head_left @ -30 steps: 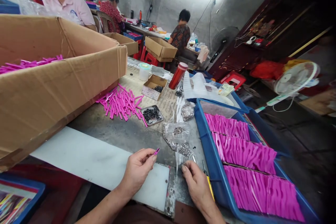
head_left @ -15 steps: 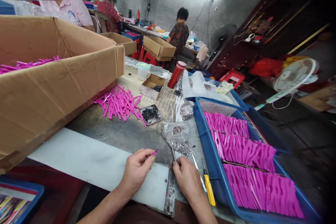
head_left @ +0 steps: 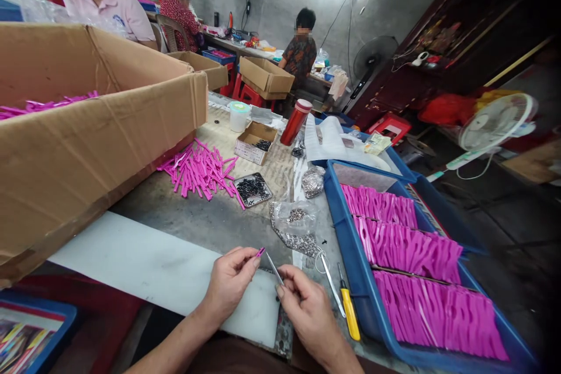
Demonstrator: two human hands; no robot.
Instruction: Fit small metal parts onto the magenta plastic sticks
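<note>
Magenta piece in left fingers, slim metal tool slanting in right fingers, tip beside piece

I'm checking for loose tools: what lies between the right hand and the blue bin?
In the head view, a slim pale tool and a yellow-handled tool lie between the right hand and the blue bin.
</note>
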